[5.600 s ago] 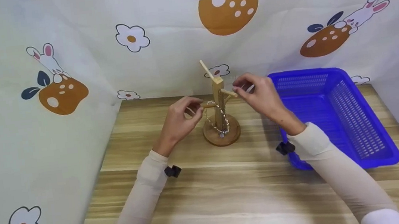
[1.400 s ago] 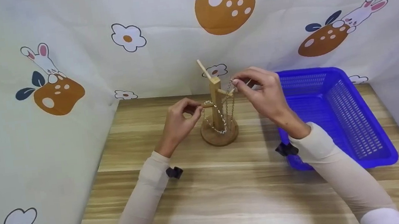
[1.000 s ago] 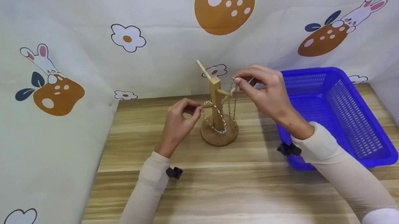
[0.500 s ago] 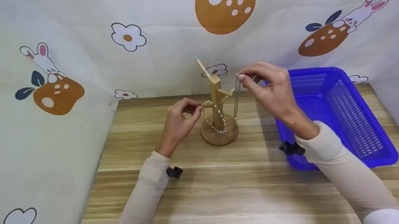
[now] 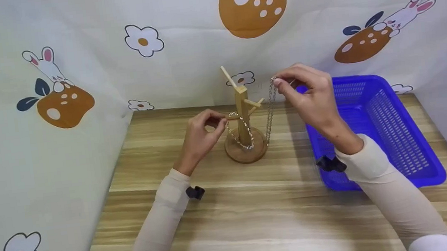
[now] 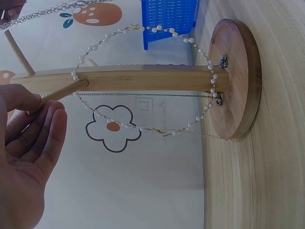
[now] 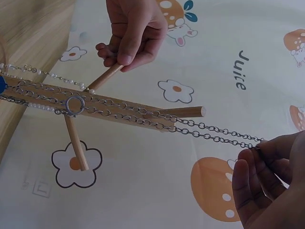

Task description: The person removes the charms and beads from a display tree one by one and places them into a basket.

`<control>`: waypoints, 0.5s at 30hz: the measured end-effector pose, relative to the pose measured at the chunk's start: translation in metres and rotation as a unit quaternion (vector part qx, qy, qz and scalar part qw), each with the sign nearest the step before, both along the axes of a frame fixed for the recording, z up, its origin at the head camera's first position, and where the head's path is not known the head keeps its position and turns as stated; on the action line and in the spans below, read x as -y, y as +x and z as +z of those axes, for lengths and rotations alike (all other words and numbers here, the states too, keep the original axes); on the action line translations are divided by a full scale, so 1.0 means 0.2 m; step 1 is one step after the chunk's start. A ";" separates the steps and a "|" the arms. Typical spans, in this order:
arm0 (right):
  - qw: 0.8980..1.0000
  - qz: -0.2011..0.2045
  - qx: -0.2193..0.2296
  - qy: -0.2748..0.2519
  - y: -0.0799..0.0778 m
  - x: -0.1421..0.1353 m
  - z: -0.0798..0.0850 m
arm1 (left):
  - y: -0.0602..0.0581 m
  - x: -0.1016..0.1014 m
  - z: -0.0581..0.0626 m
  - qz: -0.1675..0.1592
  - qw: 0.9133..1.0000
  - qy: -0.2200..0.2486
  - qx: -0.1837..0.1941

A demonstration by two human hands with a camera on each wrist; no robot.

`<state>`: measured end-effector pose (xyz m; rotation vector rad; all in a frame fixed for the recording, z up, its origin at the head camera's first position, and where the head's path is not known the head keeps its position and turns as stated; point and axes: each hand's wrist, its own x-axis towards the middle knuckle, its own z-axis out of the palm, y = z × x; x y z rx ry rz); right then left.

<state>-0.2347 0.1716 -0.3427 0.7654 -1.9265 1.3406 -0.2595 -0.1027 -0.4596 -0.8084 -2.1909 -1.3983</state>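
A wooden jewelry stand (image 5: 242,108) with several pegs rises from a round base (image 5: 248,155). On its left peg hangs a pearl-beaded necklace (image 6: 214,82) in an open loop. My left hand (image 5: 199,134) pinches that peg's tip between thumb and fingers. My right hand (image 5: 315,96), to the right of the stand, pinches the top of a silver chain necklace (image 5: 273,91). Its two strands hang down clear of the right pegs. A metal ring and part of a blue piece show on the chain in the right wrist view. A thinner chain (image 6: 157,95) runs along the post in the left wrist view.
A blue plastic basket (image 5: 406,121) with perforated walls stands at the right, partly behind my right forearm. The stand is on a wood-grain tabletop (image 5: 235,225). A pale cloth backdrop (image 5: 192,70) with printed rabbits and flowers encloses the back and sides.
My right hand, earlier fingering the right peg, has drawn the silver chain necklace off it and moved up and right toward the basket. My left hand has stayed on the left peg.
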 end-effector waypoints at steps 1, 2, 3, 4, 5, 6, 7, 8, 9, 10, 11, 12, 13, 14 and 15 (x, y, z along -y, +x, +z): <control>1.000 -0.002 0.000 -0.001 0.00 0.00 0.00 | 0.00 0.00 0.00 0.000 1.000 0.000 0.000; 1.000 -0.004 0.000 -0.002 0.00 -0.01 0.01 | 0.00 0.00 0.00 0.000 1.000 0.000 0.000; 1.000 -0.005 0.000 -0.004 0.00 -0.01 0.01 | 0.00 0.00 0.00 0.001 1.000 0.001 0.001; 1.000 -0.007 -0.001 -0.005 -0.01 -0.02 0.01 | 0.00 0.00 0.00 0.001 1.000 0.002 0.002; 1.000 -0.008 0.000 -0.007 -0.01 -0.03 0.02 | 0.00 0.00 0.00 0.001 1.000 0.002 0.003; 1.000 -0.010 0.001 -0.009 -0.01 -0.03 0.02 | -0.01 0.00 0.00 0.001 1.000 0.002 0.003; 1.000 -0.013 0.003 -0.012 -0.01 -0.04 0.02 | -0.01 0.00 0.00 0.001 1.000 0.002 0.003; 1.000 -0.015 0.004 -0.014 -0.01 -0.05 0.03 | -0.01 0.00 0.00 0.002 1.000 0.002 0.003; 1.000 -0.018 0.006 -0.016 -0.01 -0.06 0.03 | -0.01 0.00 0.00 0.002 1.000 0.002 0.003; 1.000 -0.023 0.007 -0.017 -0.01 -0.07 0.04 | -0.01 0.00 0.00 0.001 1.000 0.002 0.001; 0.999 -0.028 0.007 -0.018 -0.01 -0.08 0.04 | -0.01 0.00 -0.01 0.002 1.000 0.002 -0.001; 0.999 -0.033 0.008 -0.019 -0.02 -0.09 0.05 | -0.01 0.00 -0.01 0.002 1.000 0.002 -0.002; 0.999 -0.038 0.007 -0.020 -0.02 -0.10 0.05 | -0.02 0.00 -0.01 0.002 1.000 0.003 -0.003; 0.999 -0.043 0.007 -0.020 -0.02 -0.11 0.06 | -0.02 0.00 -0.01 0.001 1.000 0.004 -0.004; 0.999 -0.049 0.006 -0.021 -0.02 -0.12 0.06 | -0.02 0.01 -0.01 0.000 1.000 0.004 -0.004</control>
